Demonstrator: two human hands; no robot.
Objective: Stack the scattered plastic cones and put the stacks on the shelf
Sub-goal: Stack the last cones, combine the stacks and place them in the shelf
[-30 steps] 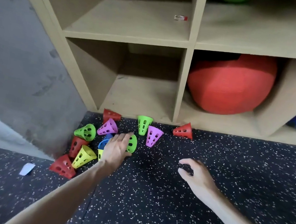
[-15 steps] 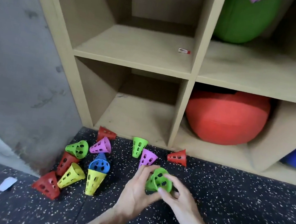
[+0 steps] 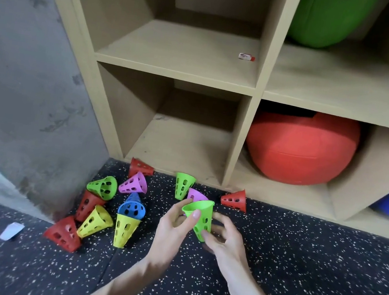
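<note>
Both hands hold one green cone (image 3: 199, 217) above the floor: the left hand (image 3: 172, 230) pinches its rim, the right hand (image 3: 223, 240) curls round its narrow end. Other cones (image 3: 127, 215) lie scattered to the left, near the shelf (image 3: 174, 71).

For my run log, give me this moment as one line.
phase: first cone picked up | left hand and right hand: both grip green cone | other cones: scattered on floor | shelf: no cones
</note>
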